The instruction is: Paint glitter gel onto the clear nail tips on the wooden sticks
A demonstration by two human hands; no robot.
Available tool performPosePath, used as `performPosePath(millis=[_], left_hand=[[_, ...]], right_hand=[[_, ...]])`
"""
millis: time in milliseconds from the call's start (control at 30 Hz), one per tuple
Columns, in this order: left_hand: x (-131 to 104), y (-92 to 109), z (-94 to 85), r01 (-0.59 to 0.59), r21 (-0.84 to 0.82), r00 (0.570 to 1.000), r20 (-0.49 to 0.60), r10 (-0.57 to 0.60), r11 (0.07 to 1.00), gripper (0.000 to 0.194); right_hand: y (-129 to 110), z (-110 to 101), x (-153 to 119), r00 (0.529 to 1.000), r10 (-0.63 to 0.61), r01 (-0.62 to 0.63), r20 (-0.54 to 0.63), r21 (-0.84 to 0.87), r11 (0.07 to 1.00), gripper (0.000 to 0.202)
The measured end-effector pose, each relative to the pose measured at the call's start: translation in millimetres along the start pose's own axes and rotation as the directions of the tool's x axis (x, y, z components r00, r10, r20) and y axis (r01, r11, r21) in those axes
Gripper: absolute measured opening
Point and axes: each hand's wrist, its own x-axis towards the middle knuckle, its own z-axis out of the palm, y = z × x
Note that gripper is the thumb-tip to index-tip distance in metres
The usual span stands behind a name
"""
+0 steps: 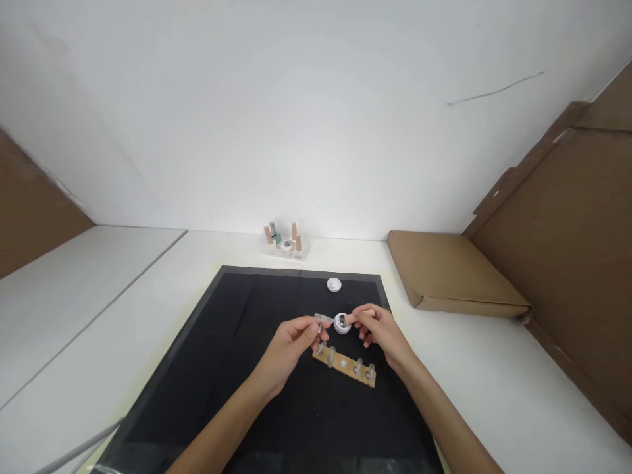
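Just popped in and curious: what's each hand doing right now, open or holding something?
Left hand: closed, pinching a small clear piece.
Right hand: closed, holding a pinkish handle by the white pot.

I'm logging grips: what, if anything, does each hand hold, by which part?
Left hand pinches a clear piece by its metallic base; right hand, a peach handle near its middle.

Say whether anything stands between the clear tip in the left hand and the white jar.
Nothing visible does. The clear tip, in the left hand, ends right beside the jar; whether they touch is too small to tell. The strip lies nearer the wearer, outside that gap.
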Motion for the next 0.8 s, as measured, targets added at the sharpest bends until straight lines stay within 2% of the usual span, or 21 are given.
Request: performPosePath(millis=[267,467,700,800], left_hand=[[0.0,-0.5,0.1,-0.006,0.002,1.000,0.001,0.006,1.000,0.037],[0.0,0.0,-0.1,-0.006,-0.016,1.000,-0.005,0.006,1.000,0.039],[-0.4,-1.2,-0.9,-0.002,-0.021,1.000,0.013,0.002,1.000,0.037],[-0.5,-1.7,-1.0,0.020,-0.024,1.000,0.019,-0.020,1.000,0.036]], right_hand=[[2.9,-0.8,2.1,0.999,-0.035,0.035,-0.016,0.001,0.999,0.011],[-8.3,-6.7,-4.6,0.991,-0.119,0.121,-0.058,0.045,0.992,0.016],[-24.8,-7.8,-24.2,0.981,-0.192,0.188,0.010,0.158,0.969,0.030],[-28.6,-6.1,-33.3,0.966,-0.247,0.228,0.073,0.204,0.952,0.032]])
